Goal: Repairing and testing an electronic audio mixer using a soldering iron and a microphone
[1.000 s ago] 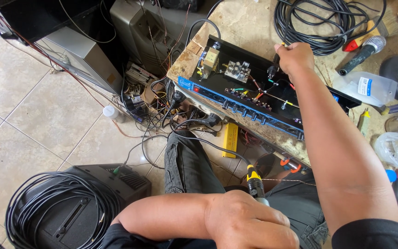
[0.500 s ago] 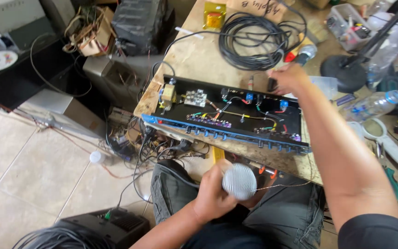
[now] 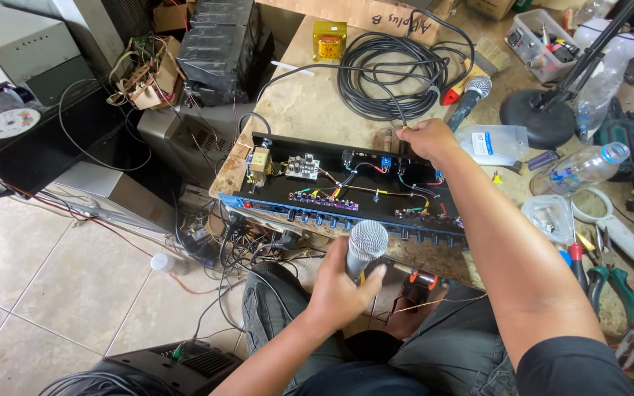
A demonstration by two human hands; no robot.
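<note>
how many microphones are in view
2: one microphone with a silver mesh head in the left hand, and a second microphone lying on the table beside the cable coil. Clutter may hide others.

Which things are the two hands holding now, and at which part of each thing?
The left hand holds a microphone by its handle. The right hand pinches a black cable end at the open audio unit's rear edge.

Electronics repair workshop: opened amplifier chassis, pliers, coiled cable.
</note>
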